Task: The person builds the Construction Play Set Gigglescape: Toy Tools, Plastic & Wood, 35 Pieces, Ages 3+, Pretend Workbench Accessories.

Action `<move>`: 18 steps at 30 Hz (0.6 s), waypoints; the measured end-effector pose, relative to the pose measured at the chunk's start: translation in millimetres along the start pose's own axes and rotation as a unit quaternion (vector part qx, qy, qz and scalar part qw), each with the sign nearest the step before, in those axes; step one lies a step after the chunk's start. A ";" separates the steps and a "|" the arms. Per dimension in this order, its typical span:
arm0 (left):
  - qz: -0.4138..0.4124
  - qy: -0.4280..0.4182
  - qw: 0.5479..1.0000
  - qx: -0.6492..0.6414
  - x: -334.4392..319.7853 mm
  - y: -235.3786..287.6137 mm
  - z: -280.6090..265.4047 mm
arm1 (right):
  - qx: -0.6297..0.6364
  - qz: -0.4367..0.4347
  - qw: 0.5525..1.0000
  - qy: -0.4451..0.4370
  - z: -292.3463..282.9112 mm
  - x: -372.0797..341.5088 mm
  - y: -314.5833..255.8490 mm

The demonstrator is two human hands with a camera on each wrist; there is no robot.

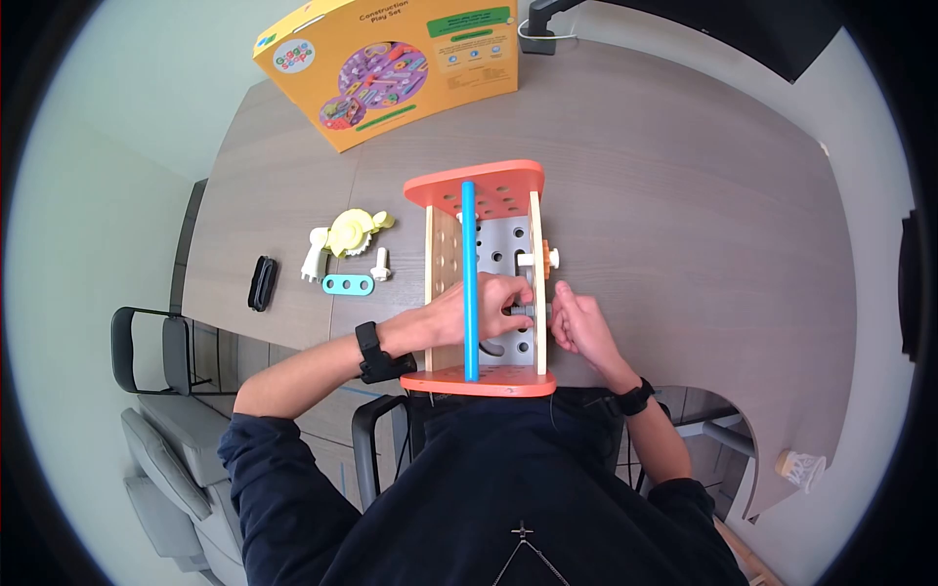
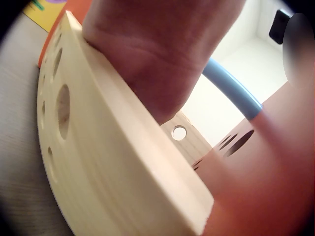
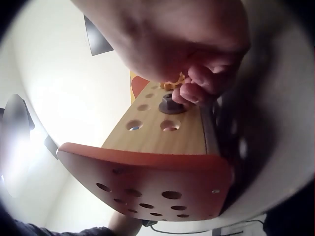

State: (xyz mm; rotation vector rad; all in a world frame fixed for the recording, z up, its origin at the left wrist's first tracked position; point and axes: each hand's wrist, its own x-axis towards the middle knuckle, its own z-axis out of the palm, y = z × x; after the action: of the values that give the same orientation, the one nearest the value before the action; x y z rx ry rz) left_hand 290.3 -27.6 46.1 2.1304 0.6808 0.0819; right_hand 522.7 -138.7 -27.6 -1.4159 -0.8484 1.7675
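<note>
Side panel [image 2: 113, 142] smooth wood; blue rod [image 1: 470, 281] glossy; grey bolt [image 3: 170, 104] matt.

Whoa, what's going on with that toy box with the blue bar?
A person is working on a grey bolt that goes through the wooden side panel of a toy toolbox. The left hand reaches inside to the bolt's threaded end, and the right hand is outside at its head. Farther along, a cream bolt with an orange piece is already in place. A turquoise strip lies on the table.
</note>
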 end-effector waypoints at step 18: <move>0.043 0.013 0.999 -0.002 1.6 -5.4 4.6 | -0.310 -0.223 0.920 0.090 30.8 -25.2 -11.0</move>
State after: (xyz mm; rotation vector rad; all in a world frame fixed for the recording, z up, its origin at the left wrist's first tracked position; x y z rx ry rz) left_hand 290.6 -27.6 38.8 2.1581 0.6039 0.1566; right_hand 497.7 -156.0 0.2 -1.5684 -1.5737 1.0392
